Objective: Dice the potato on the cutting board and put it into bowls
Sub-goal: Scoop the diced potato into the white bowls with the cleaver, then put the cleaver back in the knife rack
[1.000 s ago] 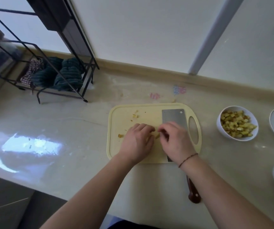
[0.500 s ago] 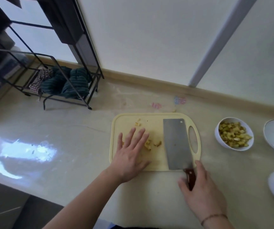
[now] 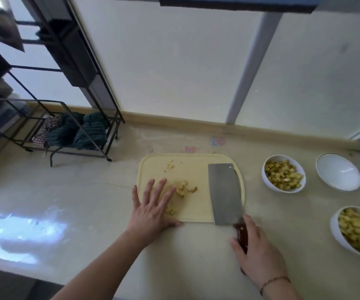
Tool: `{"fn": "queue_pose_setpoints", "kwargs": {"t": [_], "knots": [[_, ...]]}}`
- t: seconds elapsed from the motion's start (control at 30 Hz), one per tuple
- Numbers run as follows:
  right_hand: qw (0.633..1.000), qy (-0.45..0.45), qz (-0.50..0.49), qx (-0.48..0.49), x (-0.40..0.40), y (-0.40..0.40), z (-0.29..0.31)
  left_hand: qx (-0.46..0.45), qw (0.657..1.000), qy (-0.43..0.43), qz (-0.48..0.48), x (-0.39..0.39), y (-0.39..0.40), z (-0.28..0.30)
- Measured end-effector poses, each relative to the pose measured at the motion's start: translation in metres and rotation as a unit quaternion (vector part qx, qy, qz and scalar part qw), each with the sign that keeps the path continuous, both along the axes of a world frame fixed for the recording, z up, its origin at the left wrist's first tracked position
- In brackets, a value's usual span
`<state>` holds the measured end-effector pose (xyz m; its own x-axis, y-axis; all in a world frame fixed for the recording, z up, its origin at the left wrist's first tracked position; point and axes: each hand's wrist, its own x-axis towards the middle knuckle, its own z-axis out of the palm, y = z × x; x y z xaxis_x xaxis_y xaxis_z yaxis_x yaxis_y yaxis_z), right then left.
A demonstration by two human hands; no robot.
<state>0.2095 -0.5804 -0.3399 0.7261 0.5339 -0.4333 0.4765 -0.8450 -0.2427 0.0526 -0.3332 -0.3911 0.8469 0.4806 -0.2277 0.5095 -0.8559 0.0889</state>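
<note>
A pale yellow cutting board [image 3: 192, 165] lies on the counter with a small heap of diced potato [image 3: 182, 188] near its middle and a few bits [image 3: 170, 166] toward the far left. My left hand [image 3: 153, 206] rests flat on the board's near left part, fingers spread, touching the heap. A cleaver [image 3: 224, 192] lies flat on the board's right side. My right hand [image 3: 258, 254] wraps the cleaver's dark wooden handle [image 3: 241, 233] just off the near edge. Two white bowls hold potato dice, one [image 3: 283, 176] right of the board, one [image 3: 356, 231] at the right edge.
An empty white bowl [image 3: 338, 177] stands at the far right. A black wire rack [image 3: 66, 135] holding dark folded cloths sits at the back left. The wall and a wooden ledge run behind the board. The counter's front edge is near the bottom left.
A second ago both hands were gathering dice on the board. My right hand has moved back to the cleaver's handle and taken it. My left hand flattened out on the board.
</note>
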Motion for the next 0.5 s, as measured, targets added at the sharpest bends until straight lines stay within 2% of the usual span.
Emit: {"fn": "queue_pose_setpoints", "kwargs": {"t": [0.13,0.23,0.37,0.43,0.5], "knots": [[1.000,-0.021,-0.011,0.020,0.003,-0.011,0.008,-0.003,0.996,-0.028,0.087,0.002,-0.001,0.010],[0.999,-0.020,-0.012,0.045,0.010,-0.020,0.009,-0.060,0.987,-0.030,0.147,0.006,-0.021,0.014],[0.998,0.031,-0.040,-0.034,0.015,-0.020,0.014,-0.091,0.976,-0.060,0.189,0.011,-0.060,0.029],[0.997,0.052,-0.032,-0.042,0.011,-0.017,0.006,-0.085,0.975,-0.043,0.199,0.014,-0.084,0.036],[0.998,0.034,-0.026,-0.038,0.012,-0.016,-0.001,-0.095,0.976,-0.048,0.190,0.017,-0.101,0.042]]}}
